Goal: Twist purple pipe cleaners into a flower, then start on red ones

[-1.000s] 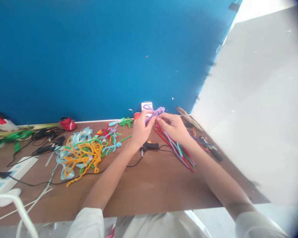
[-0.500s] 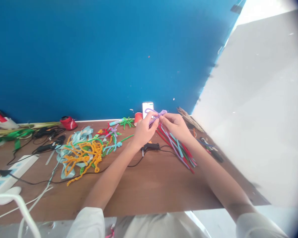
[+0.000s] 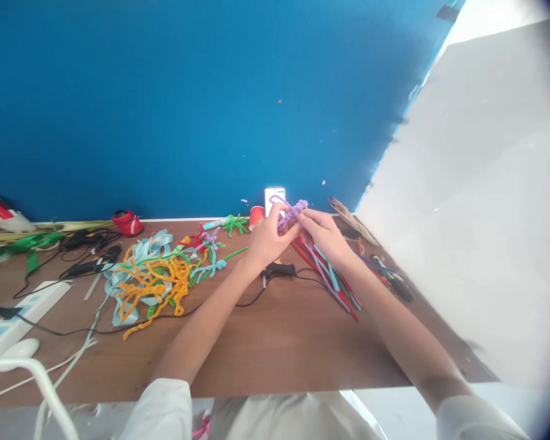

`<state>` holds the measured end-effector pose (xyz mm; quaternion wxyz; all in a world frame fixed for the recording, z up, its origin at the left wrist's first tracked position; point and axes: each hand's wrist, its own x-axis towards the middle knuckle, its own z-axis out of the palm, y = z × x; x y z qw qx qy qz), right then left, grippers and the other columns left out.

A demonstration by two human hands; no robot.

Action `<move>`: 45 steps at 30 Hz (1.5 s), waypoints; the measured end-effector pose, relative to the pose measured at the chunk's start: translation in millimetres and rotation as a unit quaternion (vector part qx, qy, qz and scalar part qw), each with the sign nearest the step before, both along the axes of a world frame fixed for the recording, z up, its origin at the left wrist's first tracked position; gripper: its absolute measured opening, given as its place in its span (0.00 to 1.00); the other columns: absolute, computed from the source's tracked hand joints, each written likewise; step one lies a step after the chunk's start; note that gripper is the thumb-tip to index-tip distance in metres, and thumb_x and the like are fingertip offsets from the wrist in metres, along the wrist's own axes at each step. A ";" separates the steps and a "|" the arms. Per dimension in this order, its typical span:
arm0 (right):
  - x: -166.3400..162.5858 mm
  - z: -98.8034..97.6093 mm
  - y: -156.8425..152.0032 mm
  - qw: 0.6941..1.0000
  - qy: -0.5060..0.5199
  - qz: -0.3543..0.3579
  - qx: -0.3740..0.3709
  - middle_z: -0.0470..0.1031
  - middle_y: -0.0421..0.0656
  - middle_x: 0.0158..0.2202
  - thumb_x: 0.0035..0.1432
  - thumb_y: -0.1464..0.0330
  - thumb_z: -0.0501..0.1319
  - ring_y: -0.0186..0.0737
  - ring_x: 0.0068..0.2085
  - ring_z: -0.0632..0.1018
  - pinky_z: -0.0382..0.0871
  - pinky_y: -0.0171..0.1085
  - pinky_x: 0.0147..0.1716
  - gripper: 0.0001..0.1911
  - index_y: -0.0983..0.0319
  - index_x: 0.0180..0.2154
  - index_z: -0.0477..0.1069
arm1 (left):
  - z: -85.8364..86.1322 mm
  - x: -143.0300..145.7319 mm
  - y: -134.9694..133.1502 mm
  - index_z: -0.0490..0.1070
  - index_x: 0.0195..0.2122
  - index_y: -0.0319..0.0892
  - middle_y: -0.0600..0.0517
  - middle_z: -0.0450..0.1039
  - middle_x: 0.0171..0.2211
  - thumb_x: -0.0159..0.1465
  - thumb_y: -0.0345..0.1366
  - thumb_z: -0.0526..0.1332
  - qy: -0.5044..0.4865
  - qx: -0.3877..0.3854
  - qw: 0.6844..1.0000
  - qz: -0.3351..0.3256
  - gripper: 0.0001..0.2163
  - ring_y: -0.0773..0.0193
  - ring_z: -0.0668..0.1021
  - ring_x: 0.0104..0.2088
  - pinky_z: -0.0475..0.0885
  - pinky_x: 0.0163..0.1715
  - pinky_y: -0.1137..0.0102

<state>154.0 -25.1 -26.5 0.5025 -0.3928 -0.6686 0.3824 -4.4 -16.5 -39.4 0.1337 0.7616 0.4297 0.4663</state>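
Note:
My left hand (image 3: 266,239) and my right hand (image 3: 321,232) meet above the far middle of the wooden table (image 3: 266,342). Both pinch a purple pipe cleaner (image 3: 292,209) that is twisted into a knot with a loop sticking up to the left. Fingers of both hands are closed round it. Under my right hand lies a bundle of straight pipe cleaners (image 3: 332,278) in red, purple, blue and green.
A tangle of orange, green and light blue pipe cleaners and ribbon (image 3: 149,280) lies left of centre. A black glue gun (image 3: 277,269) with its cord sits below my hands. A power strip (image 3: 18,311) is at the left. A phone (image 3: 275,197) and red cup (image 3: 255,216) stand against the blue wall.
Both hands stay together on the purple pipe cleaner, shifting slightly right as the view moves. The fingers have worked round the knot a little.

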 end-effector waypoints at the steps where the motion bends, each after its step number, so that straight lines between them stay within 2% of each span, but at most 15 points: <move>1: -0.2 0.7 -0.6 1.000 0.018 0.012 -0.017 0.65 0.36 0.17 0.65 0.58 0.58 0.32 0.19 0.65 0.54 0.34 0.20 0.17 0.61 0.28 0.69 | 0.7 -0.1 -1.0 0.65 0.47 0.47 0.57 0.70 0.27 0.64 0.46 0.65 -0.001 0.004 1.000 0.008 0.15 0.66 0.74 0.26 0.62 0.27 0.73; 4: 0.0 2.8 -1.6 0.996 0.052 0.040 -0.057 0.66 0.36 0.18 0.63 0.58 0.59 0.32 0.19 0.65 0.54 0.34 0.20 0.14 0.62 0.31 0.71 | 3.0 0.0 -5.3 0.65 0.47 0.46 0.58 0.71 0.28 0.62 0.46 0.66 0.002 0.017 0.999 0.027 0.17 0.66 0.75 0.27 0.62 0.28 0.74; 7: 0.7 3.8 -1.5 0.996 0.051 0.048 -0.053 0.67 0.37 0.22 0.61 0.59 0.60 0.32 0.22 0.67 0.58 0.34 0.23 0.13 0.62 0.30 0.71 | 4.7 1.0 -9.2 0.65 0.46 0.46 0.57 0.72 0.27 0.62 0.45 0.66 0.017 0.034 0.998 0.049 0.16 0.65 0.75 0.27 0.60 0.28 0.73; 15: -0.1 1.5 -1.5 0.994 0.012 0.103 -0.033 0.71 0.39 0.29 0.60 0.60 0.62 0.37 0.32 0.71 0.68 0.38 0.35 0.12 0.61 0.29 0.70 | 3.5 7.4 -12.3 0.67 0.49 0.43 0.49 0.79 0.30 0.60 0.43 0.66 0.143 0.025 0.982 0.121 0.19 0.52 0.81 0.33 0.63 0.30 0.68; 20: -0.3 1.3 -2.6 0.988 0.038 0.139 -0.048 0.70 0.39 0.29 0.62 0.59 0.61 0.37 0.31 0.71 0.70 0.39 0.35 0.12 0.60 0.31 0.69 | 4.7 5.2 -11.4 0.66 0.52 0.42 0.48 0.80 0.31 0.60 0.43 0.66 0.147 0.008 0.984 0.101 0.21 0.50 0.82 0.35 0.65 0.32 0.68; 23: -2.0 2.6 -5.2 0.986 0.037 0.154 -0.048 0.71 0.39 0.31 0.62 0.58 0.61 0.37 0.31 0.72 0.70 0.39 0.33 0.12 0.60 0.33 0.68 | 6.1 2.4 -8.6 0.67 0.50 0.43 0.48 0.80 0.31 0.61 0.41 0.65 0.144 -0.001 0.985 0.095 0.18 0.50 0.82 0.34 0.66 0.32 0.68; 29: -5.2 -2.3 -2.5 0.994 -0.008 0.109 -0.024 0.72 0.41 0.32 0.61 0.56 0.62 0.40 0.37 0.73 0.70 0.39 0.38 0.14 0.60 0.32 0.68 | 8.3 1.1 -7.5 0.68 0.42 0.43 0.46 0.79 0.29 0.61 0.40 0.64 0.166 -0.022 0.982 0.090 0.11 0.49 0.80 0.32 0.67 0.32 0.65; 33: -3.4 -4.3 2.4 0.993 -0.002 0.118 -0.030 0.69 0.39 0.29 0.63 0.54 0.60 0.37 0.32 0.71 0.68 0.38 0.35 0.17 0.60 0.30 0.67 | 12.1 1.9 -13.0 0.68 0.43 0.43 0.46 0.78 0.29 0.65 0.43 0.62 0.182 -0.034 0.980 0.078 0.11 0.50 0.81 0.32 0.69 0.34 0.64; 37: 1.3 -0.2 2.6 0.996 -0.003 0.086 -0.012 0.66 0.38 0.28 0.63 0.51 0.59 0.35 0.30 0.67 0.63 0.36 0.32 0.21 0.60 0.29 0.66 | 17.8 0.1 -19.5 0.67 0.43 0.44 0.46 0.78 0.31 0.67 0.47 0.59 0.181 -0.031 0.982 0.046 0.13 0.50 0.81 0.33 0.69 0.33 0.65; 42: 4.9 7.0 -1.4 0.995 0.009 0.097 -0.031 0.66 0.37 0.28 0.62 0.50 0.61 0.34 0.29 0.66 0.62 0.35 0.29 0.20 0.60 0.32 0.68 | 23.2 -3.9 -23.7 0.68 0.46 0.45 0.47 0.77 0.32 0.67 0.47 0.60 0.169 -0.038 0.985 0.004 0.13 0.53 0.80 0.32 0.68 0.30 0.67; 45: 5.3 10.2 -3.1 0.996 0.010 0.088 -0.009 0.64 0.37 0.27 0.62 0.51 0.62 0.33 0.27 0.64 0.58 0.34 0.28 0.20 0.61 0.30 0.68 | 26.9 -5.9 -26.7 0.69 0.50 0.44 0.47 0.78 0.34 0.67 0.48 0.60 0.161 -0.038 0.986 -0.008 0.16 0.53 0.80 0.33 0.69 0.31 0.66</move>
